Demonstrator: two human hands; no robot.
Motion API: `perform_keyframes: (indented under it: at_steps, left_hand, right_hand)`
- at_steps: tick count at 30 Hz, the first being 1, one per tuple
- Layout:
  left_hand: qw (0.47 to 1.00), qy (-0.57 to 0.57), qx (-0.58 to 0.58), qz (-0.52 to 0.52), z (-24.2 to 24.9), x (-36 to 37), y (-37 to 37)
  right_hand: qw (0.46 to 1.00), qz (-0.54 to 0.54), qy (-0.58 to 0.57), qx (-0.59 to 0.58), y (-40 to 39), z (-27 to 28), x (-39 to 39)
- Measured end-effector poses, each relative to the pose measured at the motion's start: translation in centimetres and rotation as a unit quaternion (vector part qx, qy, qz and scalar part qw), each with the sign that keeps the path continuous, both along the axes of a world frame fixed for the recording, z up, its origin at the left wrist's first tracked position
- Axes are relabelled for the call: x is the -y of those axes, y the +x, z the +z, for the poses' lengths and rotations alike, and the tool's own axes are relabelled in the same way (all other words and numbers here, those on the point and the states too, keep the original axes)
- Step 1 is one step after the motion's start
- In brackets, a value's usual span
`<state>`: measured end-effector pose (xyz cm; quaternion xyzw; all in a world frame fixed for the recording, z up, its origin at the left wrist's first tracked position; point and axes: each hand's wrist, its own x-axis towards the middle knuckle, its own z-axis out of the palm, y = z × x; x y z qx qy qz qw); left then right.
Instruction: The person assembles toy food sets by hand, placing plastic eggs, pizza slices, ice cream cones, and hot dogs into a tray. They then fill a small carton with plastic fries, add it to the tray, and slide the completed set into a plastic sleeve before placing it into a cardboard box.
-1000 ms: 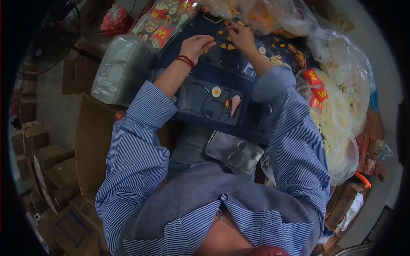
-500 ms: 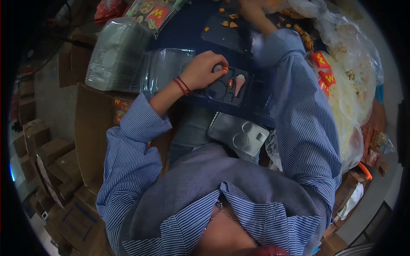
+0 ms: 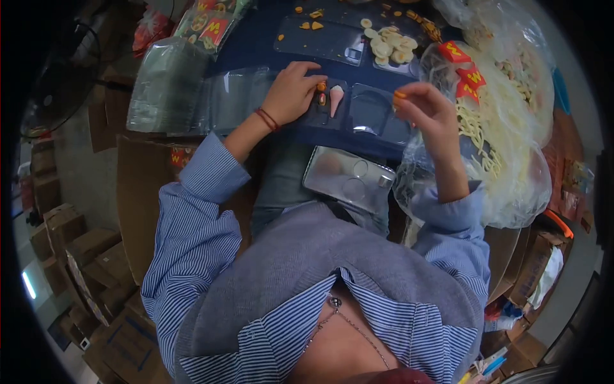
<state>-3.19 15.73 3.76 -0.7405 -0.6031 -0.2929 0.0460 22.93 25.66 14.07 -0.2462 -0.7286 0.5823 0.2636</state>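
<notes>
A pink and white cone-shaped piece (image 3: 336, 100) and a small orange-brown piece (image 3: 322, 99) lie in a clear plastic tray on the dark blue table cover. My left hand (image 3: 293, 93) rests at that tray's left side, its fingertips by another orange piece (image 3: 322, 86) at the upper edge; whether it grips anything is hard to tell. To the right, my right hand (image 3: 432, 112) is raised over the edge of a second clear tray (image 3: 371, 110), thumb and fingertips pinched on a small orange piece (image 3: 400, 95).
Stacked clear trays (image 3: 167, 86) stand at the left. Cream discs (image 3: 392, 45) and orange bits (image 3: 311, 25) lie farther back. Red packets (image 3: 470, 78) and plastic bags of pale strips (image 3: 476, 134) are on the right. A tray (image 3: 348, 179) lies on my lap.
My right hand has come back from the far side of the table toward me, now with a small orange piece. My left hand stays by the tray; the view has shifted slightly.
</notes>
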Motion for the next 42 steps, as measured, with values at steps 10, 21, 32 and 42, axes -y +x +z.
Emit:
perform_keyframes:
  at_steps: [10, 21, 32, 42]
  left_hand:
    - [0.762, -0.215, 0.61, -0.03, 4.3, 3.1, 14.7]
    - [0.754, -0.264, 0.6, -0.041, 3.7, 2.7, 14.3]
    - [0.655, -0.249, 0.713, -0.02, 1.3, 2.3, 14.7]
    - [0.99, -0.126, 0.002, -0.066, -1.2, -0.2, 14.9]
  right_hand:
    - [0.913, -0.199, -0.29, -0.205, 2.4, -7.5, 6.8]
    - [0.992, -0.088, 0.08, -0.03, 5.7, -7.1, 4.1]
    - [0.967, -0.079, 0.243, -0.004, 4.9, -6.8, 4.7]
    - [0.888, -0.083, 0.39, 0.228, 6.3, -11.0, -6.7]
